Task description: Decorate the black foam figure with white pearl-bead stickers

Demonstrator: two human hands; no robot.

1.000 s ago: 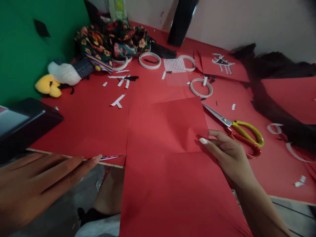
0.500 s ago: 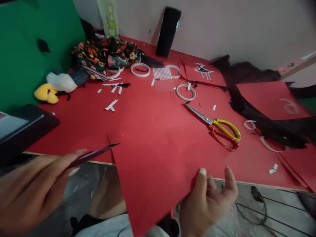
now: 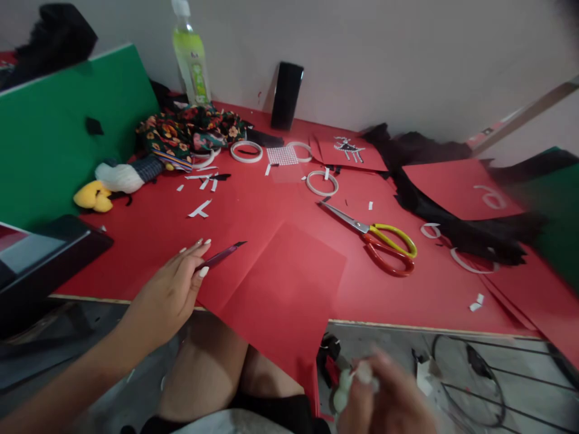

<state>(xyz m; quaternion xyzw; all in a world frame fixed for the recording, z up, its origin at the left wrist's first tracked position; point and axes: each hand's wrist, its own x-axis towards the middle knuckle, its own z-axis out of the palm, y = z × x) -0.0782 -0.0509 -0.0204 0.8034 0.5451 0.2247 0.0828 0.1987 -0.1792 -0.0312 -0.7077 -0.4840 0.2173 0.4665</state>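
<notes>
My left hand (image 3: 169, 295) is closed around a slim dark purple craft knife (image 3: 222, 255), its black blade pointing up and right just over the red table. Right of the knife lies a red paper sheet (image 3: 289, 283), whose near end hangs over the table's front edge above my legs. My right hand (image 3: 384, 395) is below that edge, apart from the sheet. Motion smears its fingers, so whether they hold anything is unclear. Scissors (image 3: 362, 229) with one yellow and one red handle lie slightly apart on the table, right of the sheet.
Tape rolls (image 3: 322, 182), a sheet of small white beads (image 3: 283, 155) and white paper scraps (image 3: 200, 209) lie on the table. A phone (image 3: 287, 96) leans on the wall beside a bottle (image 3: 190, 57). Black fabric (image 3: 470, 235) spreads at right; a dark box (image 3: 58, 253) stands left.
My right hand has let go of the red sheet's edge and dropped below the table. The sheet now rests farther onto the table. My left hand has moved the craft knife forward and right.
</notes>
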